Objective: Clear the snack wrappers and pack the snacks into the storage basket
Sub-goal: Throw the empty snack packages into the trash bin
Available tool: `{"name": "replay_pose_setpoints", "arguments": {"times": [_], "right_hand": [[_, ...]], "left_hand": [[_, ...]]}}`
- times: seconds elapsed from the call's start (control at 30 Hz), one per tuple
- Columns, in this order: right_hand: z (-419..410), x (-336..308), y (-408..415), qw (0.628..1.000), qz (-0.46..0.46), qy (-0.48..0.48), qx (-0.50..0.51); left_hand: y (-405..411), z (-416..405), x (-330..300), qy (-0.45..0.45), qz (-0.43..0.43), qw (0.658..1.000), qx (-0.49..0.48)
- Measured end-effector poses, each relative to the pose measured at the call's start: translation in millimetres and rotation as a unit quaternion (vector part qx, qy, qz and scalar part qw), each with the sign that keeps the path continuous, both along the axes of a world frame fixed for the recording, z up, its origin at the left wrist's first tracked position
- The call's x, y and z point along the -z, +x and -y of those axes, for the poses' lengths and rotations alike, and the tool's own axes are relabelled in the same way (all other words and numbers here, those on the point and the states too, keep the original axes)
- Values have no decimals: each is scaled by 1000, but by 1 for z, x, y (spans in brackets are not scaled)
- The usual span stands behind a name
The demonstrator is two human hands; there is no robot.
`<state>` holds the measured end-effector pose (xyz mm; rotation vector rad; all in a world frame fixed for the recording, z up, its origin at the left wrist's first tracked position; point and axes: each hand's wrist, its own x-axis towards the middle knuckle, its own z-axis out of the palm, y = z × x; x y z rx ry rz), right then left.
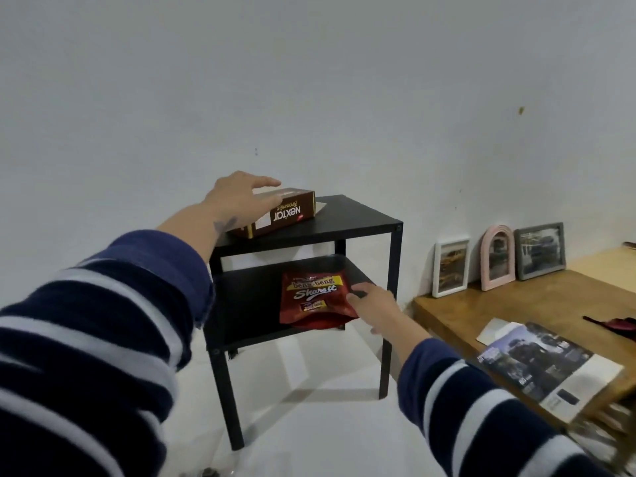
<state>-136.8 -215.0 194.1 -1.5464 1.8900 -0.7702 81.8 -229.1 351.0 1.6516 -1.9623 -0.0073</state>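
**Both hands at the black side table**

My left hand (241,194) lies flat on the top of the brown Nextar Brownies box (275,215), fingers spread and not closed around it. The box stands on the upper shelf of the black side table (364,218), at its left end (the print faces me upside down).

My right hand (373,304) reaches to the lower shelf. Its fingers touch the right edge of the red Beng-Beng Share It bag (315,297), which lies flat there; I cannot tell if they already pinch it or only touch.

To the right is a low wooden table (516,297) with three small picture frames (497,258) against the wall and a magazine (550,370) near its front edge. Both my sleeves are navy with white stripes.
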Motion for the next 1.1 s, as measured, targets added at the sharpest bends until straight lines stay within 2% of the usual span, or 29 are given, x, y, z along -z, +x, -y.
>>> {"name": "replay_pose_setpoints", "arguments": {"times": [0.13,0.33,0.5,0.73,0.9,1.1], "right_hand": [[28,11,3,993,93,64,28],[44,18,-6,963,210,166,21],[14,8,-12,936,333,109,26],[-78,-5,-7,926,377,19,-20],[-154,-8,-3,935,354,-8,-25],[-242,-5,29,949,305,5,-80]], "left_hand": [[2,19,3,102,73,992,-32],[4,8,7,86,101,988,-84],[6,-19,12,70,89,987,-116],[14,-101,36,13,41,980,-194],[18,-189,71,-29,21,972,-233],[58,-292,129,22,-60,955,-290]]}}
